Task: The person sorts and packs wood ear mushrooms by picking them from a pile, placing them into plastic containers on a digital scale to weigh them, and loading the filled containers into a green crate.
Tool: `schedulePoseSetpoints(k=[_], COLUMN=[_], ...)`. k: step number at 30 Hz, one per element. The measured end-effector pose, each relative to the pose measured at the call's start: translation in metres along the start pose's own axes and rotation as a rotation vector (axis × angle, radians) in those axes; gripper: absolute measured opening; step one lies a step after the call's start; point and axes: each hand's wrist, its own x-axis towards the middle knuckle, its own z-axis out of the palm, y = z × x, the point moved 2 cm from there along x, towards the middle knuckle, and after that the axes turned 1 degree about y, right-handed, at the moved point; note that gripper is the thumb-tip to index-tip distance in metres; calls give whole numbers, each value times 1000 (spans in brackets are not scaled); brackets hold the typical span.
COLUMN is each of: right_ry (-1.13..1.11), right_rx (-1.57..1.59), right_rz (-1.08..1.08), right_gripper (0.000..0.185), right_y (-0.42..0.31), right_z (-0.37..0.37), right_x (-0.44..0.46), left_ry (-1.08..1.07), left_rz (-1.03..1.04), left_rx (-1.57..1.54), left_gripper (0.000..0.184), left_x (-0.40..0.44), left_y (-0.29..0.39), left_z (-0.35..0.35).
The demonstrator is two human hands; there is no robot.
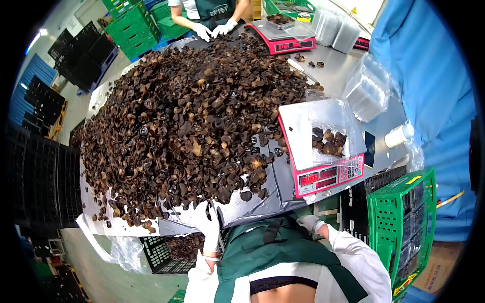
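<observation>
My left hand (207, 222), in a white glove, is at the front table edge beside the pile of dark wood ear mushrooms (182, 121). A small dark piece shows between its thumb and fingers, apparently a wood ear mushroom. Lower and to the right, my right hand (309, 223), also gloved, hangs below the table edge near my green apron (278, 242) with its fingers curled and nothing visible in them. Above it stands a red and white digital scale (303, 151), its display lit. On the scale, an open clear plastic box (328, 156) holds several mushroom pieces.
Stacked clear boxes (366, 91), a phone (370, 149) and a white bottle (399, 135) are to the right. A green crate (401, 227) stands at lower right, a black crate (156, 257) under the table. Across, a co-worker's gloved hands (214, 31) touch the pile near a second scale (283, 38).
</observation>
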Motion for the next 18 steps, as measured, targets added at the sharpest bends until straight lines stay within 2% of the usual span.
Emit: schedulePoseSetpoints(k=[1, 3, 6, 7, 9, 11, 13, 14, 15, 16, 18], right_ry=[152, 301, 473, 548, 613, 795, 943, 847, 764, 738, 712], right_rx=[1, -4, 157, 209, 417, 394, 127, -6, 6, -19, -7], right_rz=[-135, -332, -346, -319, -189, -276, -340, -235, -183, -211, -275], right_gripper=[23, 18, 16, 17, 18, 26, 37, 48, 48, 46, 40], right_y=[-17, -59, -126, -137, -157, -167, -168, -169, -168, -158, -145], right_z=[-17, -57, -145, -165, -198, -210, -207, -205, -201, -192, -180], right_x=[-9, -16, -16, -13, 3, 35, 71, 85, 98, 110, 113], left_ry=[-64, -133, -164, -162, -183, -158, -173, -238, -300, -275, -354], left_rz=[-57, -125, -234, -104, -35, 127, 225, 270, 322, 377, 418], left_rx=[-39, -88, -289, -233, -173, -184, -180, -133, -83, -33, 17], left_gripper=[26, 26, 26, 26, 25, 22, 26, 28, 30, 35, 28], left_x=[2, 3, 6, 9, 29, 62, 89, 99, 109, 112, 109], left_y=[3, 3, 0, -2, 10, 28, 55, 65, 74, 80, 82], left_z=[-4, -7, -11, -13, -20, -17, -8, 3, 13, 26, 44])
